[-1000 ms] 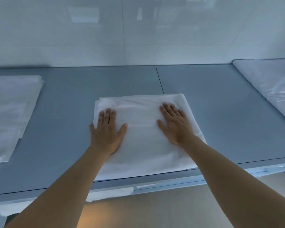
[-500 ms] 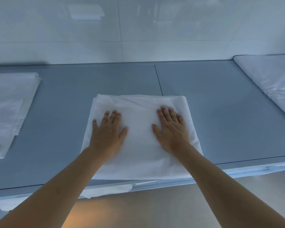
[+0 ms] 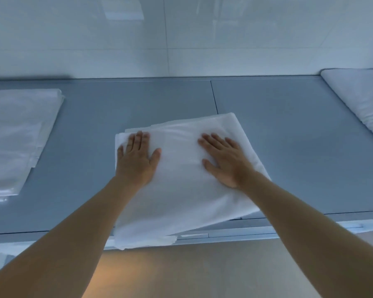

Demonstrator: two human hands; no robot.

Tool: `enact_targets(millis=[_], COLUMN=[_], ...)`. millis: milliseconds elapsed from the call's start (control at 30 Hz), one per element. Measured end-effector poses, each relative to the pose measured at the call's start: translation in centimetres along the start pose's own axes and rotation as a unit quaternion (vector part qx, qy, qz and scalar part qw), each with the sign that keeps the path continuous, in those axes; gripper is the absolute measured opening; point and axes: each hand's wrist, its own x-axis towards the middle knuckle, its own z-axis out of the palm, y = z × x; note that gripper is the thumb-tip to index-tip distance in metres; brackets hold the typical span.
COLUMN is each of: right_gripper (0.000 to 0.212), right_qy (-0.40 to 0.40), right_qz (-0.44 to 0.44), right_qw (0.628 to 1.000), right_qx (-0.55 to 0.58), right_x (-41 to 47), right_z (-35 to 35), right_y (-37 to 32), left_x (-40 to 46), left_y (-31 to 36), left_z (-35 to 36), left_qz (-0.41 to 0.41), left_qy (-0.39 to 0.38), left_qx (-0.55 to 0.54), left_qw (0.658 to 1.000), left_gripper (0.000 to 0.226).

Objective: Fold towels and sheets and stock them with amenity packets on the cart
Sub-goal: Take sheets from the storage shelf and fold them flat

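The folded sheet (image 3: 187,179) lies on the gray table (image 3: 289,136), its near edge overhanging the table's front edge. Your left hand (image 3: 136,160) and right hand (image 3: 226,162) rest flat and open on the sheet, apart, gripping nothing. Expect thin, soft, light cloth whose layers may slide. Take hold at the two side edges, fingers under all layers. Another folded sheet (image 3: 17,136) lies well left.

Folded white sheet (image 3: 181,186) (overhanging near edge)
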Motion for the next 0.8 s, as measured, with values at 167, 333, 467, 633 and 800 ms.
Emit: enact_targets(millis=[167,333,467,633,800], right_gripper=[0.063,0.075,0.078,0.076,0.072], right_qy=[-0.035,0.022,0.044,0.041,0.034], right_qz=[0.098,0.243,0.243,0.133,0.041], right_qw=[0.992,0.965,0.964,0.988,0.996], right_qx=[-0.066,0.094,0.096,0.072,0.072], right_x=[4.4,-1.9,-5.4,-5.4,-4.1], right_z=[-2.9,1.3,2.8,3.0,2.2], right_y=[0.3,-11.7,-13.9,-11.2,-7.5], left_x=[-2.7,-5.1,-7.0,-5.1,-0.8], left_y=[1.5,2.6,2.3,1.5,2.5], left_z=[0.7,0.9,0.5,-0.8,-1.2], left_qz=[-0.057,-0.099,-0.093,-0.006,0.011], left_qy=[0.036,0.054,0.040,0.011,0.003], left_qx=[-0.012,-0.027,0.008,0.041,0.009], left_qw=[0.998,0.993,0.995,0.999,1.000], left_gripper=[0.080,0.081,0.081,0.077,0.073])
